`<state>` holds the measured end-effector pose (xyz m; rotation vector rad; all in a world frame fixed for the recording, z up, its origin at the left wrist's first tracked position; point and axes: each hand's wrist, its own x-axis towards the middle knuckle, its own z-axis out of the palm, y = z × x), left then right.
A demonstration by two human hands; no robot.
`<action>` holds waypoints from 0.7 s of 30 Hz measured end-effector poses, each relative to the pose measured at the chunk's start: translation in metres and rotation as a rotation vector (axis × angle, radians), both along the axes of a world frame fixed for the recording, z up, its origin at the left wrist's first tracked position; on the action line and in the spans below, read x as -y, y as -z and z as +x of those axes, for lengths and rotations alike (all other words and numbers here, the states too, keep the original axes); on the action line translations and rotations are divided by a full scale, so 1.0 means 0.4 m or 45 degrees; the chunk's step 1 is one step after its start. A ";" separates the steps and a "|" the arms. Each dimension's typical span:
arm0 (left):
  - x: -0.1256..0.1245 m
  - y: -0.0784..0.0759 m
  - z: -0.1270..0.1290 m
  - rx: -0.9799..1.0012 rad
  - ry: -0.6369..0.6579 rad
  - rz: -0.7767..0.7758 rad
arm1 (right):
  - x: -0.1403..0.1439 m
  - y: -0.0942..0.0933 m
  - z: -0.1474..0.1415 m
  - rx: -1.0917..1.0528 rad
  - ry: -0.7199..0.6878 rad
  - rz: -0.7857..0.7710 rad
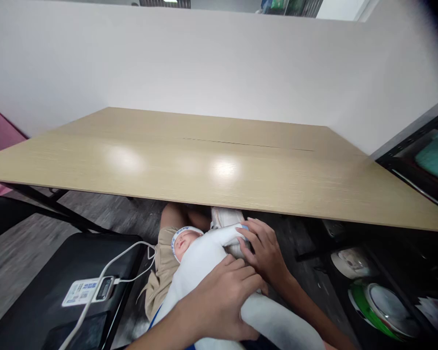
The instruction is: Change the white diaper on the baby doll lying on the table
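Observation:
A baby doll (184,241) in a white cap with blue lettering lies across my lap, below the table's front edge. It is swaddled in a white cloth (200,262). My left hand (222,299) is closed over the middle of the wrapped body. My right hand (264,250) lies just beyond it, its fingers curled on a fold of the cloth by the doll's shoulder. The lower end of the swaddle (281,323) sticks out to the right under my right forearm.
A light wooden table (219,165) spans the view, with a white partition behind it. A black seat (51,277) on the left holds a power bank (89,290) with a white cable. A dark shelf (405,160) on the right holds green and white dishes (381,304).

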<state>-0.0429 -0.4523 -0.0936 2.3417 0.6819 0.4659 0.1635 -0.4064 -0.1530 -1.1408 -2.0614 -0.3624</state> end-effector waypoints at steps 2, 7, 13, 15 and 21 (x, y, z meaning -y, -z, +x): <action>0.004 -0.003 -0.008 -0.020 0.008 -0.008 | -0.044 -0.020 -0.031 0.087 -0.166 -0.082; 0.024 -0.003 -0.027 -0.082 0.011 0.056 | -0.099 -0.065 -0.083 0.248 -0.363 -0.632; 0.043 -0.032 -0.037 -0.195 0.089 0.191 | -0.096 -0.116 -0.096 0.404 -0.417 -1.116; 0.048 -0.044 -0.037 -0.228 0.127 0.255 | -0.092 -0.135 -0.095 0.370 -0.480 -1.149; 0.072 -0.033 -0.029 -0.071 -0.024 0.629 | -0.076 -0.180 -0.110 0.448 -0.638 -1.044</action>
